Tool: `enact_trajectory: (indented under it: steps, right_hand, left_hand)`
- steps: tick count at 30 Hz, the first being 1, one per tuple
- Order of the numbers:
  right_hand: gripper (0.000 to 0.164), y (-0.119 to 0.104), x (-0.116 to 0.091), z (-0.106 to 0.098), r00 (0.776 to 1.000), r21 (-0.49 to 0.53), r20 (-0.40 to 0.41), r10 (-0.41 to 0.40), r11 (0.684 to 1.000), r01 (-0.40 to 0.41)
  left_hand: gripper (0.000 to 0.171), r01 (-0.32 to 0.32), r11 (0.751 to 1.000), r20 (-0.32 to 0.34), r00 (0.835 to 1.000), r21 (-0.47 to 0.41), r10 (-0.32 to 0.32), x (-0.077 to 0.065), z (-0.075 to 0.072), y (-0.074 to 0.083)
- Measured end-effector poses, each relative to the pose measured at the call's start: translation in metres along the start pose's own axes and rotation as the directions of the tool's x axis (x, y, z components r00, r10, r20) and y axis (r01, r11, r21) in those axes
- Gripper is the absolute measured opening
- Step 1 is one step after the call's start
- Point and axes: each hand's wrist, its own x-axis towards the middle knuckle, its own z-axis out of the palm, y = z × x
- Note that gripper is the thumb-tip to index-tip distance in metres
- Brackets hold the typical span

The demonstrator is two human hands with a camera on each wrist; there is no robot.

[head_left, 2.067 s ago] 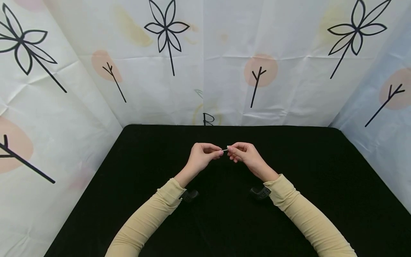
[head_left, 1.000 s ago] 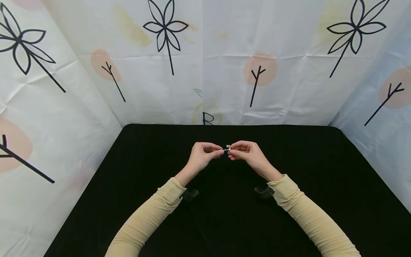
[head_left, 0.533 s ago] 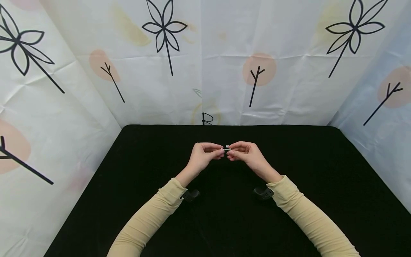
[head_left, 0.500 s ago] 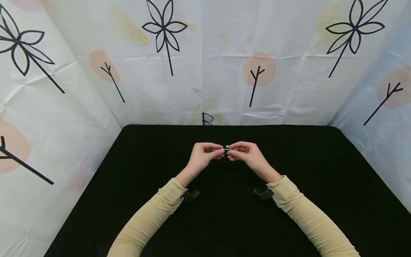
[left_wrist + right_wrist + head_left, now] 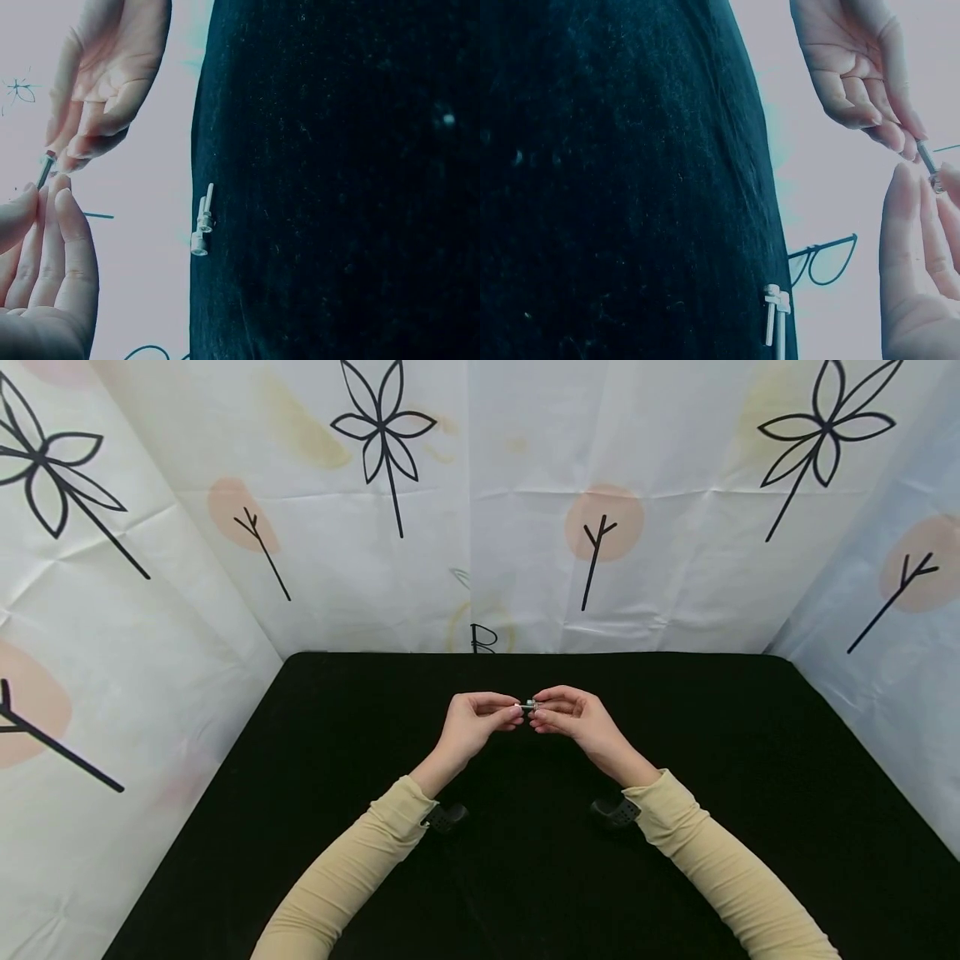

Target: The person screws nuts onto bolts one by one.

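Note:
A small silver bolt [image 5: 526,707] is held level above the table between both hands. My left hand [image 5: 471,727] pinches one end of it with thumb and fingertips. The threaded shank [image 5: 926,154] shows in the right wrist view. At its other end sits a small metal nut [image 5: 936,182], held at the thumb and fingertips of my right hand [image 5: 577,718]. Those fingers are slightly spread around it. The fingertips partly hide both ends of the bolt. In the left wrist view, my left hand [image 5: 56,277] is lower and my right hand [image 5: 112,75] above.
Two more silver bolts [image 5: 208,201] with nuts on them lie side by side on the black cloth table [image 5: 480,860], near its edge in the wrist views. White patterned curtains [image 5: 525,443] stand behind and to both sides. Dark wrist cameras [image 5: 447,817] hang below the cuffs.
The right hand's fingertips have shifted and spread around the nut end, showing more metal there than two seconds ago. My left hand keeps its pinch in nearly the same place.

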Motion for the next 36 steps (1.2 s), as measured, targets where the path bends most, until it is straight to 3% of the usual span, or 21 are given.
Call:
enact_trajectory:
  steps: [5,9,13,17,23,28,31,36]
  right_hand:
    - [0.032,-0.0012,-0.0002,0.0018,1.000,-0.036,-0.023,0.015,0.999,-0.016]
    - [0.037,-0.0018,-0.0001,0.0024,0.999,-0.047,-0.025,0.044,0.998,-0.045]
    - [0.037,-0.0024,-0.0006,0.0003,1.000,-0.002,-0.008,0.019,1.000,-0.019]
    - [0.034,-0.0010,-0.0003,-0.0008,1.000,-0.024,-0.006,0.004,1.000,-0.004]
    - [0.035,-0.0005,-0.0015,0.0009,0.999,-0.063,-0.021,0.047,0.997,-0.048]
    - [0.034,-0.0007,-0.0024,-0.0006,1.000,-0.026,0.005,-0.006,1.000,0.006]
    - [0.031,-0.0010,-0.0011,-0.0009,1.000,-0.046,-0.005,-0.026,0.999,0.026]
    - [0.035,-0.0012,0.0009,-0.0012,0.999,-0.106,-0.032,0.005,0.994,-0.008]
  left_hand:
    - [0.022,0.005,1.000,0.009,1.000,-0.017,-0.005,-0.0005,0.0002,-0.0007]
    - [0.024,0.010,1.000,0.008,1.000,-0.024,-0.010,-0.0010,0.0004,-0.0012]
    - [0.024,0.015,0.999,-0.005,1.000,-0.029,-0.015,-0.0016,-0.0003,-0.0008]
    - [0.023,0.014,1.000,-0.002,1.000,-0.026,-0.014,-0.0014,-0.0002,-0.0009]
    - [0.024,0.006,1.000,0.003,1.000,-0.020,-0.006,-0.0011,0.0005,-0.0031]
    - [0.022,0.014,0.999,-0.012,1.000,-0.040,-0.014,-0.0012,0.0005,-0.0041]
    - [0.021,0.003,0.999,-0.009,1.000,-0.043,-0.003,-0.0007,0.0008,-0.0048]
    - [0.020,-0.013,0.999,-0.002,1.000,-0.041,0.013,0.0000,0.0021,-0.0053]
